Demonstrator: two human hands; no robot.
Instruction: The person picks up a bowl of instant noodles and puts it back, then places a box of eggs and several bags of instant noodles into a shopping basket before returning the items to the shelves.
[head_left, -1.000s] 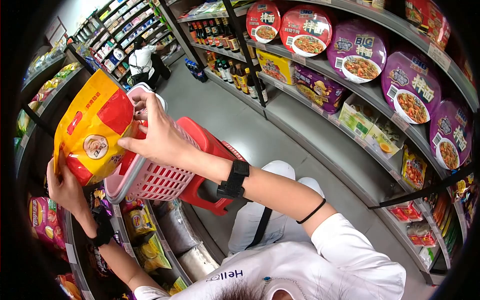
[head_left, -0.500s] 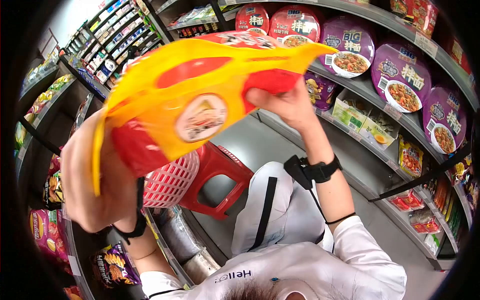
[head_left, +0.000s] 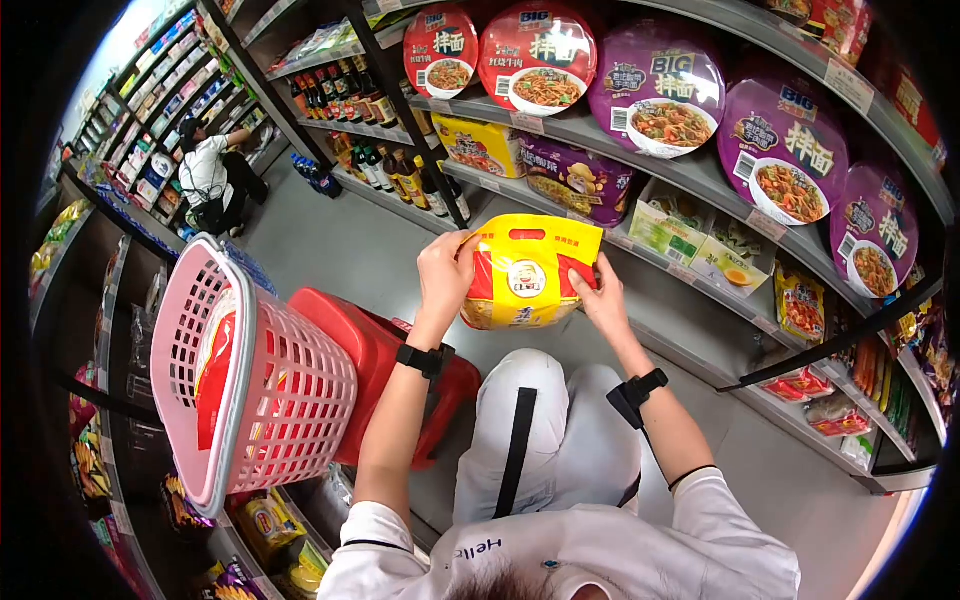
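Note:
A yellow-and-red plastic food bag [head_left: 525, 285] with a cut-out handle slot and a round face logo hangs between my two hands. My left hand [head_left: 446, 272] grips its upper left corner. On the other side, my right hand [head_left: 601, 296] pinches the right edge, thumb lying on the front. The bag is upright above my knees, facing me. To the left, a pink basket [head_left: 295, 385] with red packaging inside rests on a red plastic stool [head_left: 420, 420], apart from both hands.
Shelves on the right hold big purple noodle bowls [head_left: 660, 90], red noodle bowls [head_left: 540, 58] and boxed packets [head_left: 705, 240]. Sauce bottles [head_left: 405, 180] stand farther back. Snack bags [head_left: 268, 522] fill the left shelves. Another person [head_left: 212, 175] crouches in the far aisle.
The bag has come down and away from my face, from tilted and close to upright above my knees. Both hands still hold it. My view has shifted, showing more of the basket.

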